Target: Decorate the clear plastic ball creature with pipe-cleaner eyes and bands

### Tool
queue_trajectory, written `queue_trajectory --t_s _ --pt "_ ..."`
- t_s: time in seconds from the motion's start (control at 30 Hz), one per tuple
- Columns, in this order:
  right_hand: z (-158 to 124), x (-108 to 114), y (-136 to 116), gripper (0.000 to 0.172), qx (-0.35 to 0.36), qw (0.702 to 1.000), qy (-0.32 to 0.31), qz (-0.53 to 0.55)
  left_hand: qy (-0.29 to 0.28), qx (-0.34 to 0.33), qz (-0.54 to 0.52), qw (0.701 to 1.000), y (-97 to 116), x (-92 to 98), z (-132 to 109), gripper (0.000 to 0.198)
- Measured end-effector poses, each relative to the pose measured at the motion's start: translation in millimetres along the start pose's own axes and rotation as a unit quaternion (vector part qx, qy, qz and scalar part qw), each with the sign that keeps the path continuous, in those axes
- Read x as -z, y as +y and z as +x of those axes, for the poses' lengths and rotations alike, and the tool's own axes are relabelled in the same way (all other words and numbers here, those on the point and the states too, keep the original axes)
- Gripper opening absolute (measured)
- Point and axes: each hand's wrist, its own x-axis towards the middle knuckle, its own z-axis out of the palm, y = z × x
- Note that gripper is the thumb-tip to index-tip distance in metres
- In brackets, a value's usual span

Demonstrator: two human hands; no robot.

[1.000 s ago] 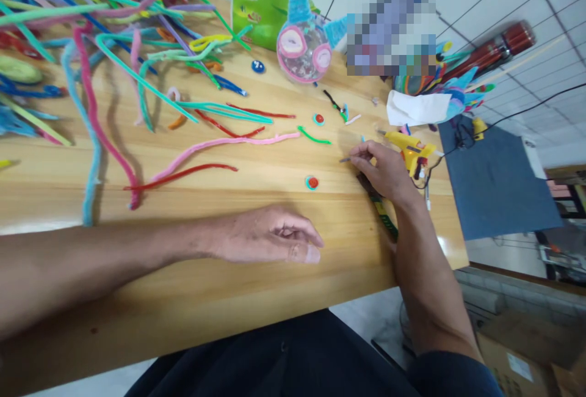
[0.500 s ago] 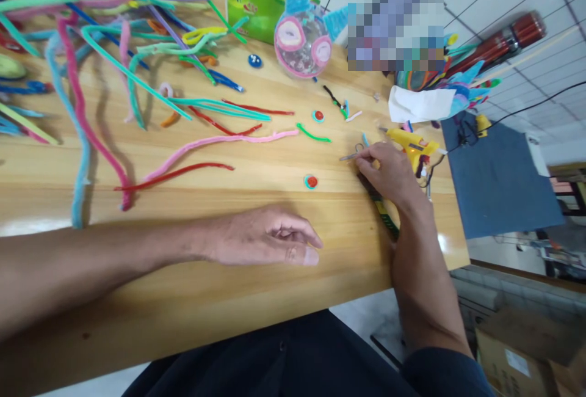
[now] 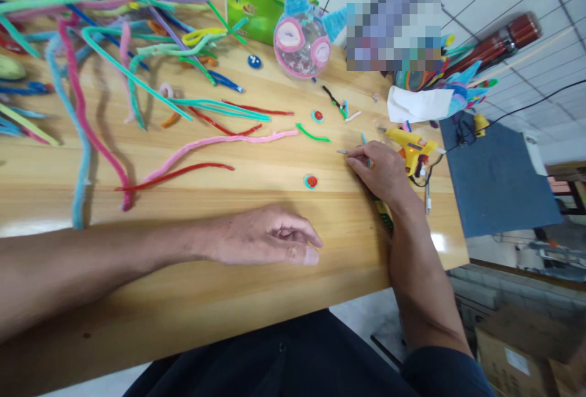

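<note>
My left hand (image 3: 270, 237) rests on its side on the wooden table, fingers loosely bent and apart from the thumb, holding nothing. My right hand (image 3: 378, 165) is closed around what looks like a small pair of scissors (image 3: 341, 152); their thin metal tip sticks out to the left, and the fingers hide most of the rest. Under the right wrist lies a dark tool handle (image 3: 383, 211) with green and yellow parts, partly covered. Between the hands sits a red and turquoise coiled disc (image 3: 311, 181). A second disc (image 3: 317, 116) and a short green pipe cleaner (image 3: 314, 134) lie farther back.
Many coloured pipe cleaners (image 3: 77, 91) pile up at the left. Behind stand a green packet (image 3: 256, 3) and a clear ball with pink rings and blue cones (image 3: 302, 49). A yellow glue gun (image 3: 412, 146) with a cord lies beyond my right hand.
My right hand has shifted slightly left with the scissors and turned a little, uncovering a silver pen-like item at its right. My left hand stays still.
</note>
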Motion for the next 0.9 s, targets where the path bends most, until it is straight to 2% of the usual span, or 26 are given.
queue_trajectory --t_s 0.27,0.37,0.47,0.53,0.67,0.77,0.9 --pt "0.4 -7.7 -13.3 0.016 0.027 0.994 0.011 -0.106 0.005 -0.005 0.003 1.0 -1.7 -0.5 0.7 0.047" --pt "6.2 -12.4 -15.8 0.015 0.02 0.994 0.016 -0.11 0.005 -0.01 0.006 1.0 -2.4 -0.4 0.5 0.049" --pt "9.2 -12.0 -12.8 0.016 0.009 0.998 0.036 -0.052 0.008 -0.017 0.005 1.0 -2.7 -0.4 0.7 0.05" --pt "8.0 -8.1 -7.4 0.015 -0.013 0.997 0.071 0.022 0.009 -0.022 0.004 1.0 -2.9 -0.4 0.9 0.049" --pt "3.6 2.9 6.6 0.009 -0.055 0.973 0.149 0.167 0.008 -0.02 0.006 1.0 -3.5 -0.5 0.7 0.048" --pt "1.9 8.5 15.4 0.014 -0.059 0.962 0.149 0.22 0.009 -0.014 0.011 1.0 -3.2 -0.2 0.3 0.048" --pt "1.5 12.7 23.5 0.02 -0.081 0.955 0.162 0.234 0.003 -0.007 0.014 1.0 -1.8 0.4 0.4 0.048"
